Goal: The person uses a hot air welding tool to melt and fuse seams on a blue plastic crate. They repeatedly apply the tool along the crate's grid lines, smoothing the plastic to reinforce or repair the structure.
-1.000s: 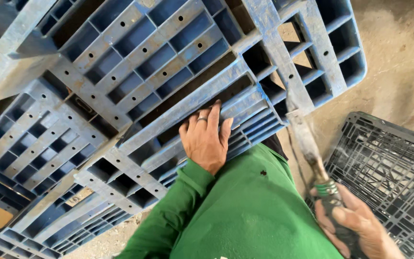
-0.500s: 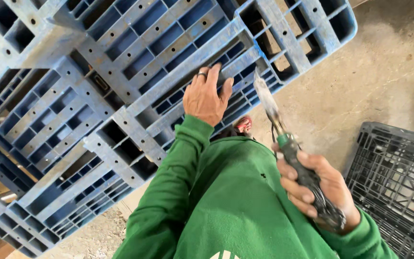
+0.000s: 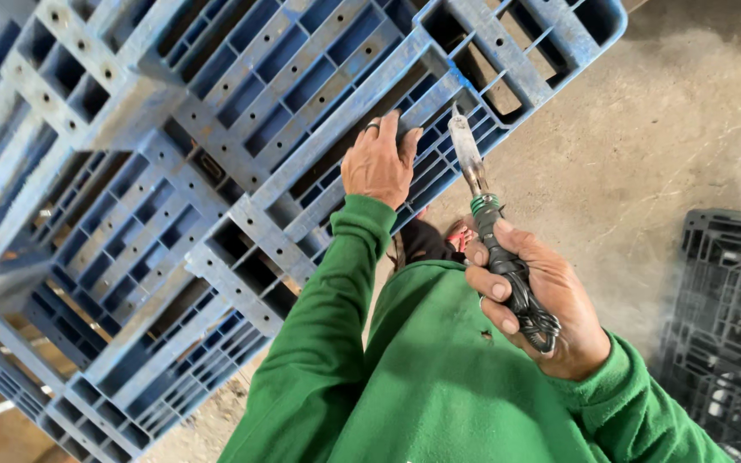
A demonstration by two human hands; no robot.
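Holding the blue pallet and bringing the hot iron up to it

The left hand lies flat on a slat of the blue plastic pallet, fingers spread and pressing on it. The right hand has its fingers wrapped tight around the wire-wound handle of a soldering-type iron, whose metal tip points up, just beside the left fingers and close to the pallet's ribs. This looks like the mending step. I think the next move needs a steady pallet and a careful touch of the tip, kept away from the left fingers. A black crate sits on the concrete floor.
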